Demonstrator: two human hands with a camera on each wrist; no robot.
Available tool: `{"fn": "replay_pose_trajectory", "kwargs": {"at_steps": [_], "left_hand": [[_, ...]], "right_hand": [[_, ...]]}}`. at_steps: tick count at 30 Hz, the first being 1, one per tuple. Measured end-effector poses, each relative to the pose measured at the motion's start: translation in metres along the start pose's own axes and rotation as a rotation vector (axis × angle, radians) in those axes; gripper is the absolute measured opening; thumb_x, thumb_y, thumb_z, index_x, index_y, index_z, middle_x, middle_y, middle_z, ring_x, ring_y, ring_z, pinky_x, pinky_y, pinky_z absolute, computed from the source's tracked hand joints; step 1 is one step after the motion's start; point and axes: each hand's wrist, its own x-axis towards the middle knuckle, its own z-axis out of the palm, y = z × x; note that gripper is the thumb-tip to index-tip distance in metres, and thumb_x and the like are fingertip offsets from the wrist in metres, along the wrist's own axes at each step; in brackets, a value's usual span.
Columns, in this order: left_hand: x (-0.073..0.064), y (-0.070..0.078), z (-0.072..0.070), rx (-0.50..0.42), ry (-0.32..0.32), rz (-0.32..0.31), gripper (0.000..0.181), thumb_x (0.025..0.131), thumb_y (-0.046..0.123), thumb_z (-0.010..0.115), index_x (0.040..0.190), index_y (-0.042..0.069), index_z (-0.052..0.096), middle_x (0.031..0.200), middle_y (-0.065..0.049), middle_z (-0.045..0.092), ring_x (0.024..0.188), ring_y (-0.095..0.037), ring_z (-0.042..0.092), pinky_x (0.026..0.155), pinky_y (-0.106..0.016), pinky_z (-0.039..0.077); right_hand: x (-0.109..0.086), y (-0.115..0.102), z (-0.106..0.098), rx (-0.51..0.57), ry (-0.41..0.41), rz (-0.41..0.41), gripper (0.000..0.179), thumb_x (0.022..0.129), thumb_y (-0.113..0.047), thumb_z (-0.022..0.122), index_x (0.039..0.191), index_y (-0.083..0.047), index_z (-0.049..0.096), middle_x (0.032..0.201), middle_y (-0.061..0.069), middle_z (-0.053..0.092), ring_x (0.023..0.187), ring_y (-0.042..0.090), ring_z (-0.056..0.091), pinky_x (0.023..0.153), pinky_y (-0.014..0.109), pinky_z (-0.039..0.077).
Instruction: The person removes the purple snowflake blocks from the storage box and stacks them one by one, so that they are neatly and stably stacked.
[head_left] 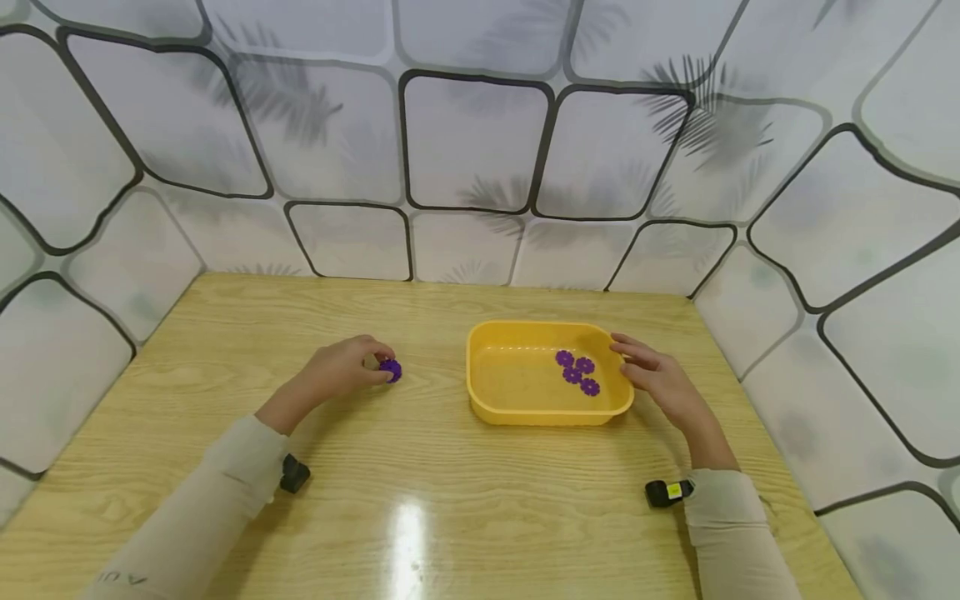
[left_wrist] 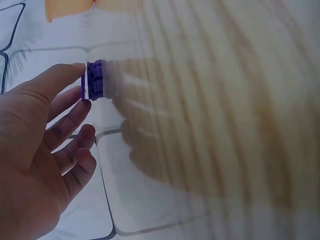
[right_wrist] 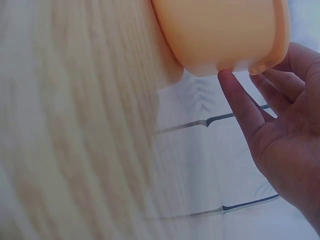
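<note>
In the head view, a small stack of purple notched plastic discs point(head_left: 392, 370) stands on the table, left of a yellow tub point(head_left: 551, 417). My left hand point(head_left: 347, 367) is at this stack. The left wrist view shows the left hand point(left_wrist: 45, 130) pinching a thin purple disc point(left_wrist: 83, 87) between thumb and finger, just off the stack point(left_wrist: 96, 80); its other fingers curl loosely. On the tub's right end, my right hand point(head_left: 663, 382) holds the rim. From the right wrist, its thumb point(right_wrist: 235, 90) presses the tub's outer wall point(right_wrist: 220, 35), fingers at the rim.
Several purple flower-shaped discs point(head_left: 572, 375) lie flat in the right half of the tub. The wooden table point(head_left: 480, 500) meets patterned walls point(head_left: 480, 150) at the back and both sides. Black wrist cameras point(head_left: 294, 473) sit at both sleeves.
</note>
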Motion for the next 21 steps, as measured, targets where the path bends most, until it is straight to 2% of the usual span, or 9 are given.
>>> {"fn": "replay_pose_trajectory", "kwargs": {"at_steps": [7, 16, 21], "left_hand": [[0.0005, -0.0029, 0.0033, 0.000, 0.002, 0.013, 0.038, 0.096, 0.036, 0.069, 0.126, 0.013, 0.068, 0.117, -0.005, 0.066, 0.103, -0.022, 0.064, 0.086, -0.047, 0.053], [0.0036, -0.0023, 0.0062, 0.014, -0.007, 0.008, 0.049, 0.094, 0.042, 0.070, 0.135, 0.015, 0.063, 0.125, -0.009, 0.064, 0.113, -0.028, 0.063, 0.091, -0.052, 0.052], [0.0025, 0.0007, 0.0065, 0.038, -0.005, 0.016, 0.049, 0.093, 0.042, 0.070, 0.134, 0.015, 0.065, 0.129, -0.011, 0.063, 0.117, -0.031, 0.062, 0.095, -0.056, 0.050]], "right_hand": [[0.0002, 0.0005, 0.0011, 0.020, 0.014, 0.005, 0.048, 0.106, -0.025, 0.054, 0.150, -0.007, 0.048, 0.166, 0.004, 0.027, 0.151, 0.033, 0.029, 0.099, 0.013, 0.044], [0.0009, 0.0008, 0.0005, 0.028, 0.020, 0.016, 0.048, 0.105, -0.025, 0.055, 0.149, -0.008, 0.049, 0.166, 0.003, 0.028, 0.150, 0.032, 0.029, 0.097, 0.011, 0.044], [0.0009, 0.0005, 0.0003, 0.023, 0.022, 0.018, 0.047, 0.106, -0.025, 0.055, 0.149, -0.008, 0.049, 0.166, 0.003, 0.028, 0.151, 0.032, 0.028, 0.097, 0.010, 0.043]]}}
